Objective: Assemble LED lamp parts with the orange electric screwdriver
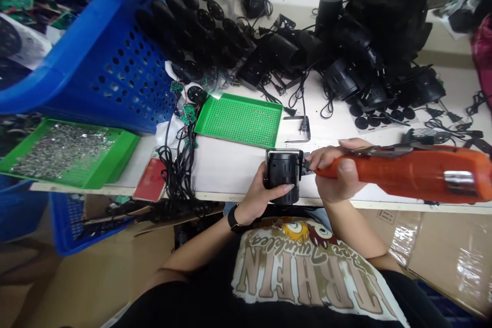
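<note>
My left hand (261, 192) is closed round a black cylindrical lamp housing (283, 177) with a bracket over it, held at the table's front edge. In my right hand (340, 174) lies an orange electric screwdriver (415, 171), turned sideways. Its tip end points left at the bracket's side, where my right fingertips also are. Whether the bit touches a screw there is hidden by the fingers. Just behind the housing, a green perforated tray (238, 120) holds a few small screws. A loose U-shaped bracket (298, 138) lies beside that tray.
A large blue basket (130, 79) stands at the left. Another green tray (119, 164), heaped with small metal parts, sits before it. Black cables (179, 179) with circuit boards hang over the front edge. Black lamp housings (342, 79) and cords crowd the back. Cardboard (453, 251) lies below right.
</note>
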Demonstrator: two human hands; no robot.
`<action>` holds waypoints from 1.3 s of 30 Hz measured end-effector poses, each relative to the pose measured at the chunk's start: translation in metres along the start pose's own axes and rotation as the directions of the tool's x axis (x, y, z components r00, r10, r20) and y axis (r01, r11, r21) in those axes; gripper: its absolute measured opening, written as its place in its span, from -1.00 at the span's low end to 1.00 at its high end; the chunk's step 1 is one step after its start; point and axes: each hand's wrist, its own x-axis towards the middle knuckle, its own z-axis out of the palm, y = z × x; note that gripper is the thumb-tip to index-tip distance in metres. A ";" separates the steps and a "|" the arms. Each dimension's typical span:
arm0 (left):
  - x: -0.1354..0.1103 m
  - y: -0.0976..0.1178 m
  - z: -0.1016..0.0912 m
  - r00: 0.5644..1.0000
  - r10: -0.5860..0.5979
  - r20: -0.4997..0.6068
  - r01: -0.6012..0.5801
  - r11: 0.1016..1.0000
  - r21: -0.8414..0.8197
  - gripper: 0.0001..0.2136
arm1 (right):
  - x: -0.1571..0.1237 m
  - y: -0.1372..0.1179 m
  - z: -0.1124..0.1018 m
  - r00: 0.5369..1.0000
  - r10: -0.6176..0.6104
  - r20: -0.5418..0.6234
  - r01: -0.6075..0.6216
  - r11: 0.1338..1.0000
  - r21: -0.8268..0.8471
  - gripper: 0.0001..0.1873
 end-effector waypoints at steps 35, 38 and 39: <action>0.001 -0.005 0.014 0.999 -0.044 0.024 0.047 0.985 -0.167 -0.21 | 0.006 -0.014 -0.003 0.993 -0.102 -0.063 0.104 0.994 0.020 -0.83; 0.004 -0.009 0.008 0.998 -0.054 0.015 0.056 0.975 -0.217 -0.20 | 0.007 -0.015 -0.003 0.991 -0.107 -0.081 0.107 0.994 -0.002 -0.84; 0.005 -0.010 0.005 0.999 -0.053 0.013 0.055 0.974 -0.222 -0.20 | 0.007 -0.015 -0.003 0.991 -0.101 -0.083 0.101 0.995 -0.007 -0.84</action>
